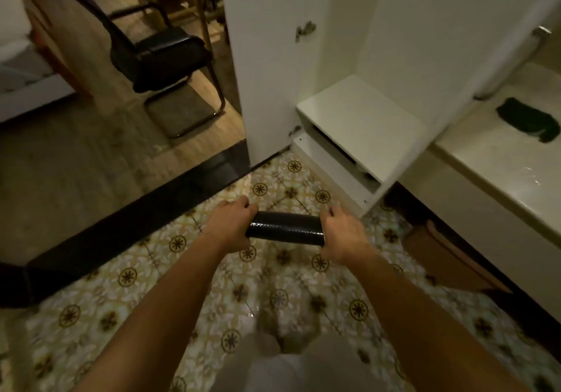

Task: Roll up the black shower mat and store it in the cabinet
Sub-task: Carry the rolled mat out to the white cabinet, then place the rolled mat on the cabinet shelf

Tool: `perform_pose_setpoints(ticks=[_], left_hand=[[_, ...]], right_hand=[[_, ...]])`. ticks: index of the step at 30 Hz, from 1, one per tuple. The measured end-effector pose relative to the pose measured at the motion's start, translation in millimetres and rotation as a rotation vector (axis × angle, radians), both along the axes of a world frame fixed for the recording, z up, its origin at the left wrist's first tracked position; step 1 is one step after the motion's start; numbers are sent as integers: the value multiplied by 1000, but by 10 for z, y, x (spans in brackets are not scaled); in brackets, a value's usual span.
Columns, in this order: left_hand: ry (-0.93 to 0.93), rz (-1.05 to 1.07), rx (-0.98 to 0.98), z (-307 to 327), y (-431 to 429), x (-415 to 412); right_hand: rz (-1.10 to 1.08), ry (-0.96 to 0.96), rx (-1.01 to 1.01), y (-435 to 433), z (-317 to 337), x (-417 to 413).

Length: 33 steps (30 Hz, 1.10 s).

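Observation:
The black shower mat [285,229] is a tight roll, held level above the patterned tile floor. My left hand [232,224] grips its left end and my right hand [343,232] grips its right end. The white cabinet [361,112] stands just ahead and to the right, its door [267,57] swung open to the left. Inside it a white shelf shows, with a low dark gap beneath it [337,148].
A black chair [164,54] stands on the wooden floor to the far left, past a dark threshold strip [145,209]. A white counter [501,160] with a dark green cloth [531,119] runs along the right. A brown box [446,255] sits under it.

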State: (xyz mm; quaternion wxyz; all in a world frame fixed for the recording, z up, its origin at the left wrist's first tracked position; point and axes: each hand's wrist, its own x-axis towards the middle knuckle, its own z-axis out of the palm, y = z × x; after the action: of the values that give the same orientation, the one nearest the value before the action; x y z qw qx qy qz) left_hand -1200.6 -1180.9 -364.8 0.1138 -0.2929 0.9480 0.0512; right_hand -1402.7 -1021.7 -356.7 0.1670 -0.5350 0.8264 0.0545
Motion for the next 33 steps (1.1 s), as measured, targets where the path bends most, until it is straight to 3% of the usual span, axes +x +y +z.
perform_pose_setpoints(ticks=[5,12,16,22,29,33], left_hand=[[47,-77,-32,34,-906,-452],[20,-144,79,-73,-2092,-1420],[-28,-108,352,12,-2875,-2091],[-55,-151,684,329,-3849,-3121],[374,173,1339,460,-4519,-4015],[419,217,1416,275,-4617,-4696]], right_hand=[[7,25,-39,-799,43,-452],[-57,-30,31,-1844,-112,-1370],[-251,-193,28,-2336,-165,-2066],[-298,-397,69,-2915,-4,-3148],[-498,-514,36,-3104,154,-4213],[-588,-575,30,-3154,173,-4733]])
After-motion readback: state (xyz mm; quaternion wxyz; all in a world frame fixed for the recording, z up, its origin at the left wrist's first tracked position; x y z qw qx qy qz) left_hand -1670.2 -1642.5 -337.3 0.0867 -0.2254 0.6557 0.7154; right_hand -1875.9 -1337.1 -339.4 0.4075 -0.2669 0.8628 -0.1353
